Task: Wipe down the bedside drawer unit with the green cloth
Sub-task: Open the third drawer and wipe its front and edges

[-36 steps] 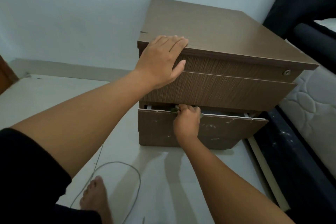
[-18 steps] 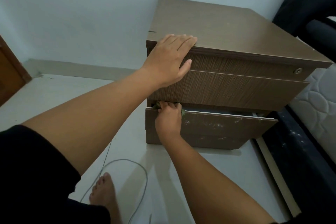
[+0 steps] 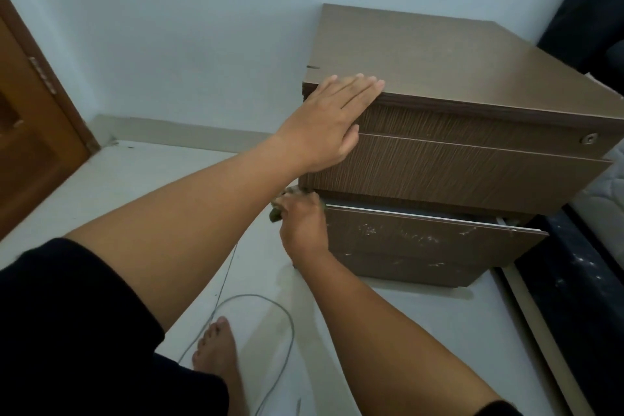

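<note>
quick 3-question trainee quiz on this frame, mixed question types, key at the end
1. True or false: the left hand lies flat on the drawer unit, fingers over its top front edge.
2. Which drawer is pulled partly open? A) top B) middle C) bottom
3. Fill in: the right hand holds the green ___ at the left end of the open drawer's top edge.

Key: 1 true; 2 C; 3 cloth
</note>
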A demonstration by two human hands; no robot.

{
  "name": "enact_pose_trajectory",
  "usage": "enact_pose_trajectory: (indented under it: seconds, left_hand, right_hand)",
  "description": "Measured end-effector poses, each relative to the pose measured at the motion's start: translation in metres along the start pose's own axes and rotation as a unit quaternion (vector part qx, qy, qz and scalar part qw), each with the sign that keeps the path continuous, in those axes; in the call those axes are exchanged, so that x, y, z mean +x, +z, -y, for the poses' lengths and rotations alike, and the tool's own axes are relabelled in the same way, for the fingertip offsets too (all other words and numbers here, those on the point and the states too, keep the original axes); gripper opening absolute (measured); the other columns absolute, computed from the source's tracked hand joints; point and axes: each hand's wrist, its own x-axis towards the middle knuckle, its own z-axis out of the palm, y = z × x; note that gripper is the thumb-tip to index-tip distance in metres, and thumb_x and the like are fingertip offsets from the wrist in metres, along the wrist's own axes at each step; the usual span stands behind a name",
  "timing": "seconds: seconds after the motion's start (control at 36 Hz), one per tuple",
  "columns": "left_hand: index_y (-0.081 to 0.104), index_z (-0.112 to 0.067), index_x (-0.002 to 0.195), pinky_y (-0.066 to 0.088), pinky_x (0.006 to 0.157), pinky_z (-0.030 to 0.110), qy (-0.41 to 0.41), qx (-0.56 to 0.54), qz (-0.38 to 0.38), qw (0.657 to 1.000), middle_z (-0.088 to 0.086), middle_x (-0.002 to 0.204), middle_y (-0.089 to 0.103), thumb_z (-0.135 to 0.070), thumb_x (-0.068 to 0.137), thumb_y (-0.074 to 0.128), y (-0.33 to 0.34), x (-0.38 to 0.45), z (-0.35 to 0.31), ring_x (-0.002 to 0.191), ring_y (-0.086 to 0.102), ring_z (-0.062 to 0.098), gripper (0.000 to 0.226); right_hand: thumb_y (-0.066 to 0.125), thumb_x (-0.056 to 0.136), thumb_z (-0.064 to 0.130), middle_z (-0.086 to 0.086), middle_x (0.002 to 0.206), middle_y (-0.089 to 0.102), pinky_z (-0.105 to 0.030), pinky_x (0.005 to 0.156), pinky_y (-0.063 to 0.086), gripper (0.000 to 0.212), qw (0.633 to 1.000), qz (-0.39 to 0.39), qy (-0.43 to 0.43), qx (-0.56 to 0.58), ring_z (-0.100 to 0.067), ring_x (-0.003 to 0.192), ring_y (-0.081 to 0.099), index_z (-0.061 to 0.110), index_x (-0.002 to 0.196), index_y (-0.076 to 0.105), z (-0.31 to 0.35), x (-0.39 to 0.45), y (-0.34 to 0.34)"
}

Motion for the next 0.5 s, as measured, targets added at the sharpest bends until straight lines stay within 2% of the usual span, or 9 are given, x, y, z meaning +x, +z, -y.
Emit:
enact_pose_trajectory:
  seconds: [0.06, 0.11, 0.22, 0.28, 0.36, 0.42, 0.5]
  left_hand:
    - [0.023, -0.01, 0.149, 0.005, 0.118, 0.035, -0.003, -0.003, -0.005, 1.0, 0.007, 0.155, 0.027, -0.016, 0.091, 0.042, -0.001, -0.003, 0.0, 0.145, 0.02, 0.022, 0.061]
    - [0.025, -0.009, 0.148, 0.005, 0.118, 0.036, -0.006, -0.01, -0.015, 1.0, 0.008, 0.155, 0.028, -0.014, 0.09, 0.043, -0.001, -0.005, 0.0, 0.145, 0.021, 0.023, 0.061]
    - [0.039, -0.003, 0.141, 0.018, 0.117, 0.041, -0.005, -0.019, -0.047, 0.999, 0.014, 0.15, 0.036, -0.009, 0.085, 0.043, 0.001, -0.018, -0.001, 0.142, 0.028, 0.03, 0.057]
    - [0.045, -0.002, 0.138, 0.027, 0.114, 0.043, -0.003, -0.023, -0.059, 0.998, 0.016, 0.147, 0.04, -0.008, 0.084, 0.045, 0.008, -0.03, -0.001, 0.14, 0.032, 0.031, 0.054]
    - [0.05, -0.006, 0.134, 0.038, 0.109, 0.044, 0.0, -0.031, -0.033, 0.999, 0.012, 0.142, 0.048, -0.005, 0.083, 0.051, 0.025, -0.055, -0.004, 0.133, 0.043, 0.028, 0.052]
    - [0.053, -0.009, 0.132, 0.045, 0.101, 0.044, -0.008, -0.018, -0.002, 1.0, 0.009, 0.135, 0.055, -0.005, 0.08, 0.062, 0.042, -0.072, -0.007, 0.126, 0.051, 0.026, 0.053]
    - [0.05, -0.016, 0.135, 0.044, 0.099, 0.041, -0.046, 0.038, 0.029, 0.998, 0.005, 0.14, 0.051, -0.013, 0.075, 0.073, 0.064, -0.088, -0.017, 0.129, 0.049, 0.024, 0.064]
  right_hand:
    - [0.052, 0.08, -0.006, -0.004, 0.111, 0.061, -0.028, 0.085, 0.045, 0.033, 0.999, 0.022, -0.029, 0.005, -0.023, 0.104, 0.049, 0.014, 0.099, 0.07, 0.009, -0.007, 0.005]
    - [0.051, 0.077, -0.01, -0.007, 0.108, 0.063, -0.03, 0.087, 0.045, 0.035, 0.999, 0.028, -0.032, 0.021, -0.025, 0.105, 0.047, 0.01, 0.097, 0.07, 0.014, -0.018, 0.008]
    - [0.049, 0.081, -0.007, -0.006, 0.121, 0.059, -0.019, 0.085, 0.034, 0.042, 0.996, 0.071, 0.013, 0.044, -0.024, 0.114, 0.044, 0.012, 0.116, 0.062, 0.008, -0.035, 0.007]
    - [0.051, 0.082, -0.005, -0.006, 0.122, 0.059, -0.02, 0.085, 0.037, 0.044, 0.994, 0.097, 0.035, 0.043, -0.023, 0.111, 0.046, 0.014, 0.12, 0.06, -0.003, -0.041, 0.004]
    - [0.053, 0.08, -0.002, -0.01, 0.116, 0.062, -0.03, 0.087, 0.047, 0.044, 0.987, 0.113, 0.113, 0.03, -0.026, 0.108, 0.049, 0.016, 0.119, 0.06, -0.024, -0.051, -0.006]
    - [0.053, 0.083, 0.001, -0.011, 0.116, 0.064, -0.03, 0.089, 0.049, 0.043, 0.977, 0.096, 0.187, 0.038, -0.027, 0.108, 0.053, 0.017, 0.122, 0.058, -0.04, -0.056, -0.019]
    - [0.051, 0.089, 0.006, -0.015, 0.118, 0.063, -0.035, 0.091, 0.05, 0.052, 0.949, 0.064, 0.301, 0.072, -0.03, 0.109, 0.058, 0.019, 0.138, 0.042, -0.064, -0.064, -0.039]
